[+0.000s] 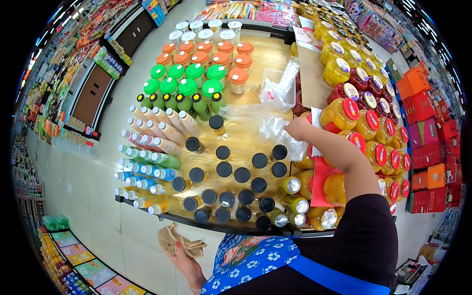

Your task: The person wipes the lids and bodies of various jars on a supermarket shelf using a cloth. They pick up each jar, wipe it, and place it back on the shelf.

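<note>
A crumpled beige cloth (180, 239) is bunched in my left hand (184, 261), held beyond the table's front edge over the floor. My right hand (297, 129) reaches across the table to crumpled clear plastic film (274, 129) beside the fruit jars. Its fingers are mostly hidden from this angle, so I cannot tell whether it grips the film. Just past that hand lies a clear plastic tray (278, 88) with more crumpled plastic inside. Black-lidded jars (242, 174) stand spread over the wooden table top (254, 62) in front of me.
At left stand rows of milky bottles (171, 132), green bottles (201, 107), green-lidded tubs (188, 86) and orange-lidded tubs (238, 79). Stacked fruit jars (339, 114) line the right side, by a cardboard sheet (313, 77). Silver-topped cans (291, 185) sit near the front edge.
</note>
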Motion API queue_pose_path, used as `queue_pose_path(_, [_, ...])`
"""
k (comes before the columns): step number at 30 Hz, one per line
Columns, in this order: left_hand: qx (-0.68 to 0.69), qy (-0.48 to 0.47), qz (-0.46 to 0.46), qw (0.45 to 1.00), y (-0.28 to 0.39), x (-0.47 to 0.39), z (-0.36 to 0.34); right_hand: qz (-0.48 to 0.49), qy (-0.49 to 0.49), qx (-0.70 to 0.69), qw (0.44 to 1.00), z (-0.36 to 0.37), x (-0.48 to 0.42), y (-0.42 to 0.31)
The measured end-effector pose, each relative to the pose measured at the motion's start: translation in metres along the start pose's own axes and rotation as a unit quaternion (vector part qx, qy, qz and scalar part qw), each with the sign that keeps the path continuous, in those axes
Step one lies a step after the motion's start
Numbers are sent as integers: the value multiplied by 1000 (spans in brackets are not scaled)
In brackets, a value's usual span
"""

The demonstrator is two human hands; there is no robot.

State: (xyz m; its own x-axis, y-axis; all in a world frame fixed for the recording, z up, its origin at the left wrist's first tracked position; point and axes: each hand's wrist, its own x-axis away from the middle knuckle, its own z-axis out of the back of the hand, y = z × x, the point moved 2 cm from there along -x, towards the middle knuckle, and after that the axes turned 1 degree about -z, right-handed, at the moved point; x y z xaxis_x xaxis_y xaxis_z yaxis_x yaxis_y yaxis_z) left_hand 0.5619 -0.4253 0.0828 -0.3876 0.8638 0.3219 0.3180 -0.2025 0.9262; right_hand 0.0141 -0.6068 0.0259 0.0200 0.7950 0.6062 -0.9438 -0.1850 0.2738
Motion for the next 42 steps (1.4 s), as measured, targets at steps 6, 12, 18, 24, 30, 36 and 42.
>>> queue_pose_path(6, [-8, 14, -6, 1000, 5, 5, 1, 44, 191, -190, 962, 82, 35, 23])
queue_pose_path(12, [-4, 49, 15, 999, -5, 9, 5, 229, 458, -244, 824, 95, 22, -2])
queue_pose_path(18, [-29, 68, 17, 997, -7, 13, 2, 228, 374, -55, 897, 13, -76, -40])
queue_pose_path(24, [-43, 65, 18, 997, -15, 12, 5, 56, 100, -26, 993, -36, -139, -36])
queue_pose_path(30, [-40, 47, 29, 998, -20, 8, 3, 32, -38, -37, 998, -32, -119, -21])
queue_pose_path(36, [-64, 61, 40, 995, -13, 3, -9, -50, 269, -146, 951, 15, -77, -11])
queue_pose_path(42, [-50, 29, 36, 998, -14, 0, -8, -178, 232, -114, 949, 2, -97, 20])
